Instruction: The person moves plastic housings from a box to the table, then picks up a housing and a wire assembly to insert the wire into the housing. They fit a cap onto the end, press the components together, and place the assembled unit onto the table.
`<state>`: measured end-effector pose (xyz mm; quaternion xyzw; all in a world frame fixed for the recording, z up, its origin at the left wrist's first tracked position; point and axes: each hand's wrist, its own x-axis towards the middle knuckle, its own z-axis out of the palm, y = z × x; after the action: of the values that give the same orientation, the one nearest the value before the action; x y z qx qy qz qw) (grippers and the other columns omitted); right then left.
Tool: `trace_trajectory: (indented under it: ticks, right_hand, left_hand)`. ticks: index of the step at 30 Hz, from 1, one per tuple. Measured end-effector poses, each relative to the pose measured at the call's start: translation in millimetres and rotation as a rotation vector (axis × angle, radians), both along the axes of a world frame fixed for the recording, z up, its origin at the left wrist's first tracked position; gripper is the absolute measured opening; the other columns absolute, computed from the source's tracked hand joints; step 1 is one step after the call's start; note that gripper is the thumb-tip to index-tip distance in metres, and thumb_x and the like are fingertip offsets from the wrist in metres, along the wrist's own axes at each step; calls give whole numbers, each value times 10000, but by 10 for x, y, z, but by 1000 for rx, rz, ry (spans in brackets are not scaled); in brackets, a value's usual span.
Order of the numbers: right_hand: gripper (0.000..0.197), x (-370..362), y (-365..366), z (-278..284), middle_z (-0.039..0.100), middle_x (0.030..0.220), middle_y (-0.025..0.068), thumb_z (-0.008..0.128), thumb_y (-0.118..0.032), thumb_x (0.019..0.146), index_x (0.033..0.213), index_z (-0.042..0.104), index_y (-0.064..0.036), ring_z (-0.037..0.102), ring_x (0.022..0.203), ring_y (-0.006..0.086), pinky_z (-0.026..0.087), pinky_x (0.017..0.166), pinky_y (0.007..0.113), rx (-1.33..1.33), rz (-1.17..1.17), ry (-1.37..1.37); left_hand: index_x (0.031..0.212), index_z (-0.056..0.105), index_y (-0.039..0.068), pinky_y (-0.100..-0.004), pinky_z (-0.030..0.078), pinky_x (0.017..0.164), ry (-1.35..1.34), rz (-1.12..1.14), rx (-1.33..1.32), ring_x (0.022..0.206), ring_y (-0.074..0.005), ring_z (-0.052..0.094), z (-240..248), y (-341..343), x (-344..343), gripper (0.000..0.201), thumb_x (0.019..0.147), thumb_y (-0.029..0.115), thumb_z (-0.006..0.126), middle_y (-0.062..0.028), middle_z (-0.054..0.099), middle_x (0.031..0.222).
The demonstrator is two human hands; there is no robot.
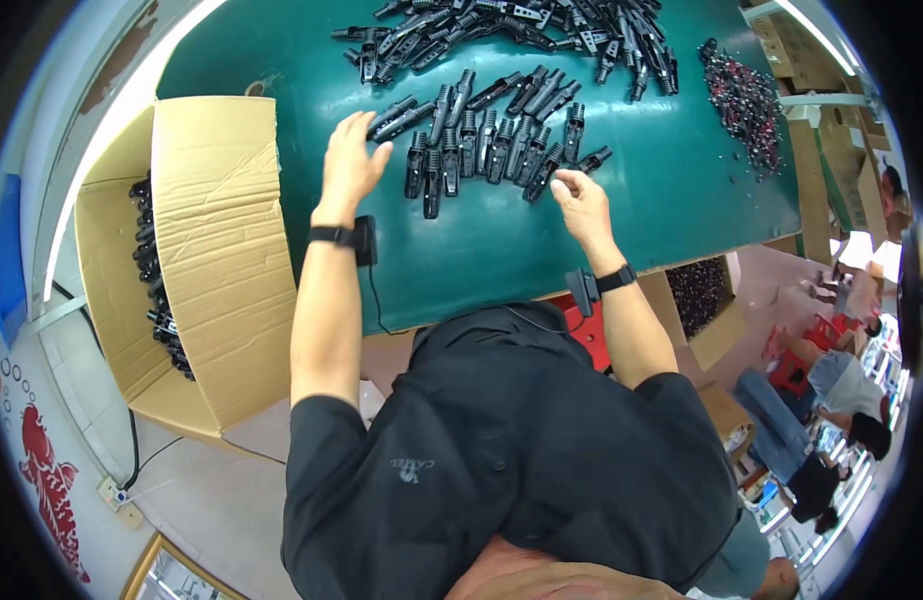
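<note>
The person works at a green surface [461, 275], where a loose batch of black plastic handles with ribbed necks [468, 145] lies in uneven rows, in front of a larger pile [421, 40]. The step in hand seems to be arranging this batch. The left hand [353, 165] is empty, thumb spread from the fingers, just beside a slanting pair at the batch's left end [401, 118]. The right hand [583, 208] has its thumb and fingertips drawn close together, next to a leaning handle [541, 174]; whether it grips anything cannot be told. The two hands are well apart, with the batch mostly between them. The next move probably calls for a light pinch and a small turn. Most long axes run away from the person, ribbed necks at the far end; several tilt rightward, the rightmost handle [593, 160] lying more nearly sideways
</note>
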<state>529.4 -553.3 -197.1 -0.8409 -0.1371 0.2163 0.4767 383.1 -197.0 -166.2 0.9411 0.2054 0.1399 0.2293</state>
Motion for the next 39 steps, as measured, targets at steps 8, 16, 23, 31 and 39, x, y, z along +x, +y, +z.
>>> trace_trajectory:
  ticks: [8,16,23,31,39]
  right_hand:
    - [351,-252,726,-3,717,1092,121,740,-184,934,1242,690,-23,717,921,241,581,838,361,-19,311,-56]
    - [505,-338,1267,-74,574,1308,197,756,-167,893,1346,574,-40,661,1119,412,569,935,482,-214,459,-315]
    - [657,-539,1347,-118,572,1341,180,768,-124,877,1467,486,-55,641,1171,413,552,975,483,-364,448,-197]
    - [665,-699,1522,-182,557,1351,194,752,-203,893,1470,465,-43,637,1169,444,542,980,514,-325,302,-190]
    - [695,-831,1578,-255,549,1356,188,773,-274,883,1469,478,-45,641,1160,433,538,982,509,-278,232,-41]
  left_hand:
    - [1470,551,116,-473,446,1127,265,11,-9,1334,-353,558,-627,134,538,686,843,201,819,-149,597,1443]
    - [1468,553,129,-490,498,1042,293,152,-62,1230,-376,611,-570,116,167,702,830,197,837,-152,655,1337]
    - [1476,517,31,-466,494,1075,268,339,-236,1254,-400,608,-637,-164,-375,796,792,237,869,-229,636,1342]
    - [1485,464,-63,-394,504,1048,146,379,-826,1190,-297,643,-835,-334,-460,836,778,179,840,-216,634,1317]
    - [1484,455,-56,-362,505,1017,122,339,-992,1124,-244,633,-673,-463,-388,817,783,159,816,-159,637,1249]
